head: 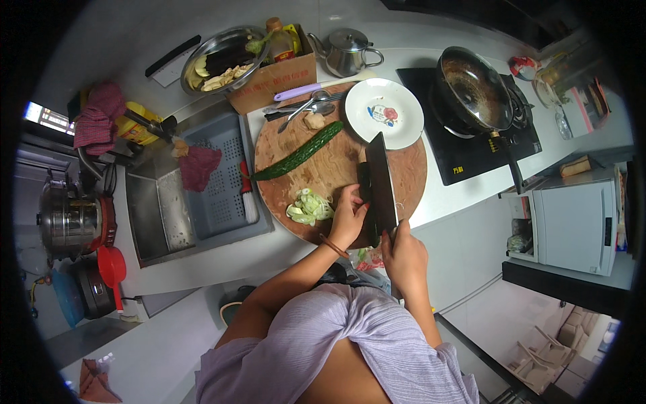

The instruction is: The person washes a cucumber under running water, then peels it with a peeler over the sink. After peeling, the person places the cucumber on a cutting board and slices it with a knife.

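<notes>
My right hand (407, 252) grips the handle of a cleaver (382, 184), whose broad blade stands along the right side of a dark green cucumber (367, 187). My left hand (352, 214) rests on that cucumber, fingers bent against its left side near the blade. Both lie over a round wooden cutting board (328, 169). A whole cucumber (303, 154) lies slantwise on the board, with a piece of ginger (314, 120) above it. A pile of pale green slices (309, 207) sits left of my left hand. A white plate (361, 98) with a printed flower overlaps the board's upper right edge.
Spoons (315, 107) and a purple-handled utensil (298, 92) lie behind the board. A wok (474, 91) stands on the black cooktop (456, 159) at right. The sink (164, 202) with a grey basket (222, 202) is left. Behind are a steel bowl (189, 76), cardboard box (282, 81) and kettle (348, 55).
</notes>
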The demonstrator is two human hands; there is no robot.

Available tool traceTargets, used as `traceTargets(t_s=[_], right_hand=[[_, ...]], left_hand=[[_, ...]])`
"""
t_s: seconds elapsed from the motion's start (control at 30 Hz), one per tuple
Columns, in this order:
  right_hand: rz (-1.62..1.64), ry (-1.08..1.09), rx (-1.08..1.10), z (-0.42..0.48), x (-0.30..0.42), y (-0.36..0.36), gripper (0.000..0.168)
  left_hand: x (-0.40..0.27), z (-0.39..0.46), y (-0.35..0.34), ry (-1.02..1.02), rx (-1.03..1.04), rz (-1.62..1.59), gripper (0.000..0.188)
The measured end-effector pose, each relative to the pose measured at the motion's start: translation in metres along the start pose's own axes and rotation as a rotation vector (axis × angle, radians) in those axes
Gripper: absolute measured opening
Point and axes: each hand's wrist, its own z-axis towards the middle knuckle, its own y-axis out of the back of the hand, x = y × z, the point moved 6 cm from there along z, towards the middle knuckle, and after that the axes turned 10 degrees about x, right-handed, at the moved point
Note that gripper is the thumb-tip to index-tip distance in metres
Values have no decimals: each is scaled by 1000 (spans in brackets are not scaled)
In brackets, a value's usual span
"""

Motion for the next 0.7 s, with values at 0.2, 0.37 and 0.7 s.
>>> traceTargets(t_s=[0.2,0.37,0.7], right_hand=[[-45,31,-34,10,4,-2,21],[-76,29,-39,16,6,-5,21],[-61,-17,-55,31,-2,-30,22]], left_hand=[[-5,-1,2,-3,-9,22,50],[-5,-2,2,-2,-12,31,51],[0,-3,0,3,-8,23,54]])
